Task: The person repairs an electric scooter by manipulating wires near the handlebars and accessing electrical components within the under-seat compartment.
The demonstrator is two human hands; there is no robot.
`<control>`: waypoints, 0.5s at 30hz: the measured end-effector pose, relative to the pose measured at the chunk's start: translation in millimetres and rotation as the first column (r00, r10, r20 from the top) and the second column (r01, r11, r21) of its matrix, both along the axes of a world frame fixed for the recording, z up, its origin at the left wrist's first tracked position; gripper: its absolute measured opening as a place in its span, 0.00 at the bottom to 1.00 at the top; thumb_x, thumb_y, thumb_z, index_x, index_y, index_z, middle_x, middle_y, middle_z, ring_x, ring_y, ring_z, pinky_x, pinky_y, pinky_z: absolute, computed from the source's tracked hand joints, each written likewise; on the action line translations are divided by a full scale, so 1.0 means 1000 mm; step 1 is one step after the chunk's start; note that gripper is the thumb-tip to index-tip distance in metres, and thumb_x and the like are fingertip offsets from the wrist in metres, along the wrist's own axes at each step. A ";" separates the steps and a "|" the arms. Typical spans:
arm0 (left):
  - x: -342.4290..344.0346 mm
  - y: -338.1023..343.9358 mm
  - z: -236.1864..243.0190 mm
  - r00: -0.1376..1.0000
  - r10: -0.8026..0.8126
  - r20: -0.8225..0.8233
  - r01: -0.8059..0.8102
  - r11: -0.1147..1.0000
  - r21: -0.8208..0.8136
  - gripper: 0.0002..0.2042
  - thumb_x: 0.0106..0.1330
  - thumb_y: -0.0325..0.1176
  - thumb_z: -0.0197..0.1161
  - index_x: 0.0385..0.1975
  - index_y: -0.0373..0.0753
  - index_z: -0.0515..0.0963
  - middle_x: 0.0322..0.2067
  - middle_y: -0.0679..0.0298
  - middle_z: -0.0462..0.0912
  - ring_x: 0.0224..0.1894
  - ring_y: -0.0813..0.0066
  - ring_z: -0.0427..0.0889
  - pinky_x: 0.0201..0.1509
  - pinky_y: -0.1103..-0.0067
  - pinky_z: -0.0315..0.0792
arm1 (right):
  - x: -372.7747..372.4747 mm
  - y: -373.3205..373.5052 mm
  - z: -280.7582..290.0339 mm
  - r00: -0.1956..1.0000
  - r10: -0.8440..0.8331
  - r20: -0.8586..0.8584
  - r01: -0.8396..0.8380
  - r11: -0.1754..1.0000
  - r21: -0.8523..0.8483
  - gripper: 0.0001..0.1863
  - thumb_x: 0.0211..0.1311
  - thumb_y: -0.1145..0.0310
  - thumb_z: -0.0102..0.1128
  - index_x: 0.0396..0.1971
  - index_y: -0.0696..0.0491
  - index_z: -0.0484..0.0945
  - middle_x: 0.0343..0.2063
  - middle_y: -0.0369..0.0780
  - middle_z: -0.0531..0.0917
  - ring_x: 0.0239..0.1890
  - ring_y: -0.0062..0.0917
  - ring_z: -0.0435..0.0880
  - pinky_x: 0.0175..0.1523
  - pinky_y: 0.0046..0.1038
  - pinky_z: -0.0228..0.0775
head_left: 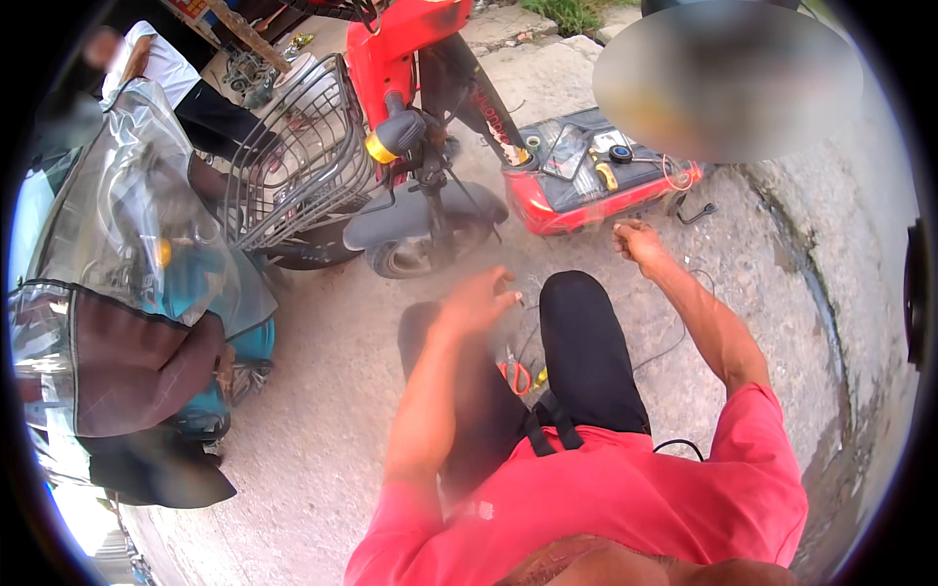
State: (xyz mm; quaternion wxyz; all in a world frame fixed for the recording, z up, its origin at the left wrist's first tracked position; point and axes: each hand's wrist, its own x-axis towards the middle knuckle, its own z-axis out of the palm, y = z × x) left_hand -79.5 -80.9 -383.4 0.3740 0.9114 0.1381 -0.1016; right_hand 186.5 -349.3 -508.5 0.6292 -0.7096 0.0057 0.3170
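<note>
My left hand (476,301) is over my left knee, its fingers loosely bent with a gap between thumb and forefinger. My right hand (640,244) is raised near the scooter's footboard, fingers curled in and tips together; anything in them is too small to make out. Orange-red tool handles (515,377) show between my thighs, beside a small yellow item (540,377). In front stands a red electric scooter (396,44). Its footboard (547,217) bears a yellow-handled tool (606,174), a round dark blue and black item (620,153) and a flat clear-topped case (567,151).
A wire basket (303,161) juts from the scooter above its front wheel (405,256). A teal vehicle under a clear and brown cover (147,361) stands at left. Behind it is a person (171,73). A thin dark cable (672,344) lies on the concrete, which a crack (816,264) crosses at right.
</note>
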 end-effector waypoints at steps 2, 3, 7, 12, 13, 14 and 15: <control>-0.003 -0.004 0.001 0.998 0.002 0.061 -0.002 1.000 0.002 0.23 0.64 0.44 0.68 0.53 0.35 0.80 0.41 0.53 0.86 0.45 0.57 0.83 0.52 0.64 0.75 | -0.023 -0.015 -0.010 0.997 -0.009 -0.079 0.012 0.999 0.041 0.10 0.69 0.64 0.62 0.45 0.53 0.81 0.31 0.34 0.84 0.27 0.17 0.80 0.30 0.23 0.70; -0.004 -0.005 0.003 0.996 0.002 0.093 -0.003 1.000 0.004 0.23 0.62 0.42 0.69 0.52 0.32 0.80 0.38 0.53 0.86 0.41 0.59 0.83 0.50 0.65 0.76 | -0.035 -0.023 -0.016 0.993 -0.012 -0.117 0.019 0.998 0.063 0.10 0.69 0.64 0.62 0.45 0.52 0.81 0.31 0.34 0.84 0.27 0.17 0.80 0.30 0.23 0.70; -0.004 -0.016 0.011 0.996 0.000 0.089 -0.001 1.000 0.017 0.23 0.63 0.42 0.68 0.53 0.33 0.80 0.41 0.51 0.87 0.45 0.56 0.85 0.52 0.64 0.76 | -0.083 -0.059 -0.063 0.963 -0.043 -0.265 0.070 0.993 0.092 0.10 0.70 0.63 0.60 0.44 0.52 0.79 0.33 0.34 0.83 0.28 0.20 0.80 0.31 0.24 0.70; -0.010 -0.019 0.013 0.995 -0.021 0.098 0.018 0.999 0.032 0.23 0.63 0.42 0.68 0.54 0.35 0.80 0.44 0.48 0.86 0.49 0.52 0.85 0.55 0.63 0.76 | -0.148 -0.110 -0.118 0.893 -0.147 -0.425 0.163 0.987 0.001 0.09 0.70 0.64 0.58 0.41 0.54 0.78 0.33 0.38 0.83 0.27 0.24 0.80 0.28 0.25 0.70; -0.014 -0.019 0.015 0.995 0.007 0.096 -0.010 1.000 0.030 0.23 0.64 0.42 0.68 0.54 0.35 0.80 0.45 0.48 0.86 0.50 0.53 0.85 0.56 0.64 0.76 | -0.163 -0.119 -0.124 0.883 -0.181 -0.433 0.178 0.983 -0.048 0.10 0.70 0.64 0.58 0.41 0.55 0.78 0.32 0.39 0.83 0.27 0.24 0.79 0.26 0.25 0.69; -0.018 -0.018 0.016 0.992 0.029 0.126 -0.033 0.999 0.025 0.23 0.64 0.42 0.68 0.54 0.34 0.80 0.45 0.48 0.87 0.50 0.53 0.85 0.56 0.64 0.76 | -0.177 -0.128 -0.132 0.889 -0.193 -0.415 0.180 0.981 -0.071 0.10 0.69 0.66 0.58 0.42 0.57 0.78 0.32 0.41 0.83 0.24 0.23 0.79 0.21 0.25 0.66; -0.022 -0.015 0.015 0.987 0.052 0.154 -0.054 0.998 0.015 0.23 0.64 0.42 0.68 0.54 0.34 0.80 0.45 0.48 0.87 0.49 0.54 0.85 0.56 0.64 0.76 | -0.190 -0.141 -0.140 0.895 -0.191 -0.402 0.156 0.981 -0.116 0.09 0.67 0.67 0.58 0.40 0.58 0.78 0.30 0.40 0.83 0.21 0.23 0.77 0.19 0.25 0.64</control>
